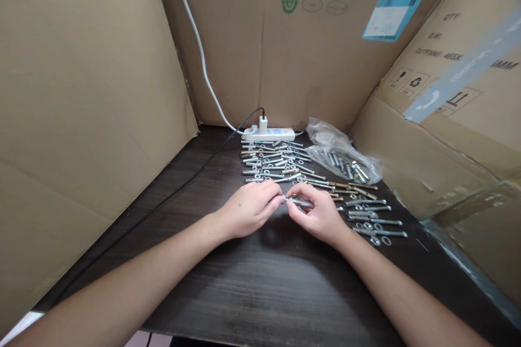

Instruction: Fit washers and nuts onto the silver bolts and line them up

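In front of me, just above the dark table, a silver expansion bolt [300, 203] lies sideways between my two hands. My right hand [321, 213] is closed around its shaft, thumb and forefinger meeting near its left end. At that end my left hand [251, 208] pinches the tip; whether a nut or washer sits between those fingertips is hidden. Beyond the hands are rows of metal bolts, sleeves, nuts and washers [272, 161]. To the right of my right hand lie more bolts [376, 221] with loose rings and nuts beside them.
A clear plastic bag [340, 152] holding more bolts lies at the back right. Behind the rows stands a white power strip [273, 134] with a charger plugged in. A black cable [191, 174] crosses the table's left side. Cardboard walls [228, 38] enclose the left, back and right.
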Available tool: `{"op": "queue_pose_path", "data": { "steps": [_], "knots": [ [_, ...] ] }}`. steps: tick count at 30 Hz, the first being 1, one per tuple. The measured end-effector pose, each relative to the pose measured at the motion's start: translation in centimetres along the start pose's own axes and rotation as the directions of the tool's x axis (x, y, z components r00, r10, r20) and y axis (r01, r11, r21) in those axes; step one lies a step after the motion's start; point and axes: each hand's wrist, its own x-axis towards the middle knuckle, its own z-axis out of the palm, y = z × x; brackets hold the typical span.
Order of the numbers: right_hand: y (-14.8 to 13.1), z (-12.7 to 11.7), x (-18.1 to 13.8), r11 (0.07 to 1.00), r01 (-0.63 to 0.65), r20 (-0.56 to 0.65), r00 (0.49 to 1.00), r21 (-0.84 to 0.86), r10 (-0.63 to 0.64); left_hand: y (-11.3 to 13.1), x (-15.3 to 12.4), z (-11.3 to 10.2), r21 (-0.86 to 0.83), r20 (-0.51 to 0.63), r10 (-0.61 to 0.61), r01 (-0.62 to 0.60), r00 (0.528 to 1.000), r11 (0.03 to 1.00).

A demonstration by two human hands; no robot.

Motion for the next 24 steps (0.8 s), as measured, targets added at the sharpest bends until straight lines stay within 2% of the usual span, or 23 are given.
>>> {"op": "queue_pose_path", "data": {
  "steps": [9,17,24],
  "knots": [
    [0.0,0.0,0.0,1.000,-0.010,0.001,1.000,0.003,0.010,0.0,0.0,0.0,-0.046,0.015,-0.001,0.001,1.000,0.999],
    [0.0,0.0,-0.1,1.000,0.013,0.005,1.000,-0.020,-0.013,0.0,-0.1,0.3,-0.009,0.047,-0.006,0.007,0.999,1.000],
    [0.1,0.0,-0.1,0.999,0.031,0.018,0.999,-0.018,-0.031,-0.4,0.0,1.0,-0.167,0.063,-0.052,0.062,0.997,0.984]
  ]
}}
